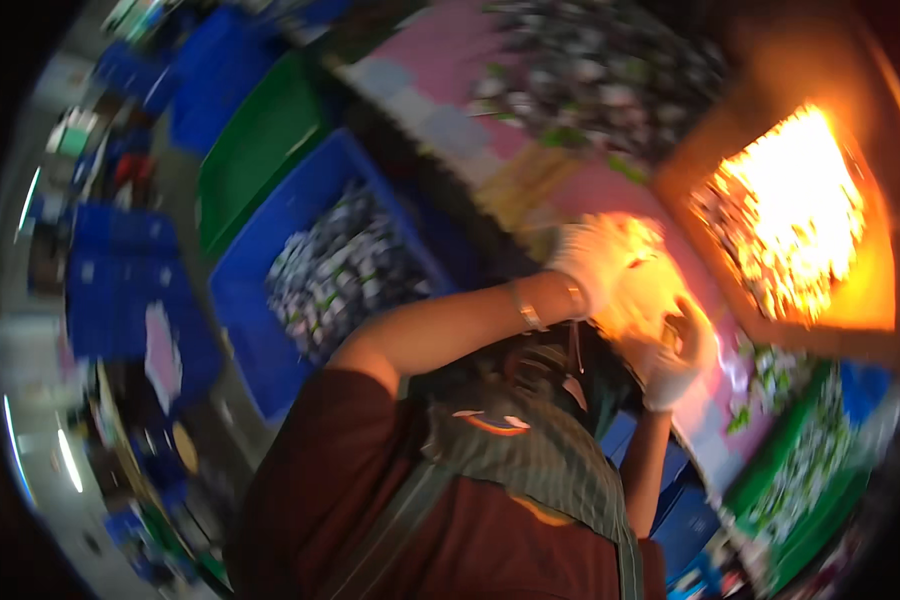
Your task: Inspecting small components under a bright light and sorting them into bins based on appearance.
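Over to my left, an open green bin (260,150) lies aslant on the grey floor (177,200), and just beyond it stands a big blue container (220,80). Farther out there's a cluster of blue bins (120,275) with a pinkish-white sheet (162,355) draped down the front. Behind those I can make out something red (133,168) and a pale green-and-white object (73,133), both too smeared to name. A tan round piece (185,447) sits lower down, near a long yellowish strip (120,430). White light tubes glow along that side, the brightest tube (69,460) lowest of all.
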`<state>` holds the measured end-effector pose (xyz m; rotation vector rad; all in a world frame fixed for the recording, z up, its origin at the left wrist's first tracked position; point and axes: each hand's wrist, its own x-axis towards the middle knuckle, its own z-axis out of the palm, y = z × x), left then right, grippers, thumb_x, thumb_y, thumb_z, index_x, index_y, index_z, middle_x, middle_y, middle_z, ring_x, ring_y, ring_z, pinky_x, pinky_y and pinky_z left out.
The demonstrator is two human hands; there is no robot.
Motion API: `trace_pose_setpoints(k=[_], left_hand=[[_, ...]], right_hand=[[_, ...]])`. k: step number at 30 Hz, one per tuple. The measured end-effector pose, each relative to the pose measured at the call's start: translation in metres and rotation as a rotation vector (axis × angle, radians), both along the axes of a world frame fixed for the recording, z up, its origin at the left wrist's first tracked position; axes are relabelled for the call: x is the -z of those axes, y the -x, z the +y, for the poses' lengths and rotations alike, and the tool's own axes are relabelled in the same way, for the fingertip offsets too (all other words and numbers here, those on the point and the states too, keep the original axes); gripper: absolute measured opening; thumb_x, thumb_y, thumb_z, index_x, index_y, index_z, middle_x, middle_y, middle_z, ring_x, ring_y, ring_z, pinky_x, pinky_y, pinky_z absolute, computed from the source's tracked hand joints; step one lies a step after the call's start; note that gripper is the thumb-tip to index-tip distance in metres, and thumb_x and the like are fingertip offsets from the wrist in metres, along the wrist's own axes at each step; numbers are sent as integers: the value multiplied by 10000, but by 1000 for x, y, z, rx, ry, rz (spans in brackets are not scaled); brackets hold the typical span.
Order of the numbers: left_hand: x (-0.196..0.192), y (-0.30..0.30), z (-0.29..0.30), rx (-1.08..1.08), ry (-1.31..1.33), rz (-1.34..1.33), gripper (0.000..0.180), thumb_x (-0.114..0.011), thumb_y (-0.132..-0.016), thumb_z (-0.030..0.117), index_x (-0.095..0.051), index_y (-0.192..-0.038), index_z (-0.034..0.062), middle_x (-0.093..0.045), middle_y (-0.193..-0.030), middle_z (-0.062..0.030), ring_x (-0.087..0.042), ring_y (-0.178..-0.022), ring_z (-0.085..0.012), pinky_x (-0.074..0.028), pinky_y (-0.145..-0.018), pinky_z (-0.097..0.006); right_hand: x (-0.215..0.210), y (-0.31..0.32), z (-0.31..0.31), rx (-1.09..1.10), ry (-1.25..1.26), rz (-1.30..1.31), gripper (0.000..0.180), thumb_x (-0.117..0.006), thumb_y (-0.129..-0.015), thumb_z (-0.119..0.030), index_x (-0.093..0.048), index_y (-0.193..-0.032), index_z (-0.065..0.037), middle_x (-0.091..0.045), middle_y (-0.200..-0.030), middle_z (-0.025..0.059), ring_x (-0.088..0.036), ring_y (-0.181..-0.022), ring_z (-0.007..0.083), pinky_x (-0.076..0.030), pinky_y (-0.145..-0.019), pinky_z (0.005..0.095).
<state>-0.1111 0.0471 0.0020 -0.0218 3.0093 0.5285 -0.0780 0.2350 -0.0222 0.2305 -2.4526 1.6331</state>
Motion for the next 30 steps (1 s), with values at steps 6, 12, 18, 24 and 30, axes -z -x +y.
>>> trace_pose_setpoints(k=[6, 12, 18, 24, 30], left_hand=[[-8, -16, -20, -35, -5, 17, 372, -704, -659, 186, -604, -989, 47, -646, -857, -169, -657, -797, -312, -523, -645, -413], [-27, -69, -73, -117, -558, 167, 455, -721, -644, 223, -573, -1028, 29, -621, -904, -191, -626, -845, -351, -507, -720, -407], [-13, -185, -196, -765, -630, 186, 590, -755, -595, 282, -569, -1095, 28, -634, -999, -176, -632, -877, -313, -497, -800, -375], [15, -357, -269, -1163, 9, -43, 665, -734, -636, 230, -500, -1229, 41, -645, -1057, -192, -632, -980, -341, -490, -849, -388], [73, -467, -274, -1296, 32, -355, 724, -751, -584, 241, -498, -1223, 12, -633, -1081, -226, -605, -1007, -379, -487, -853, -409]], right_hand=[[17, -3, 8, -121, 37, -26, 351, -552, -867, 91, -557, -1210, 19, -611, -1149, 104, -596, -953, 158, -477, -882, 285], [17, 1, 5, -145, 70, -31, 341, -546, -874, 79, -558, -1208, 17, -614, -1138, 97, -591, -924, 152, -480, -855, 279], [13, 5, -6, -92, 67, -46, 271, -540, -875, 77, -613, -1131, 22, -642, -1083, 101, -592, -888, 163, -481, -810, 280], [26, 7, -14, -149, 81, -153, 300, -498, -887, 84, -591, -1168, 35, -611, -1151, 130, -574, -996, 191, -474, -874, 302], [30, 10, -21, -221, 71, -128, 307, -519, -881, 60, -574, -1182, 44, -609, -1158, 122, -577, -985, 192, -467, -886, 314]])
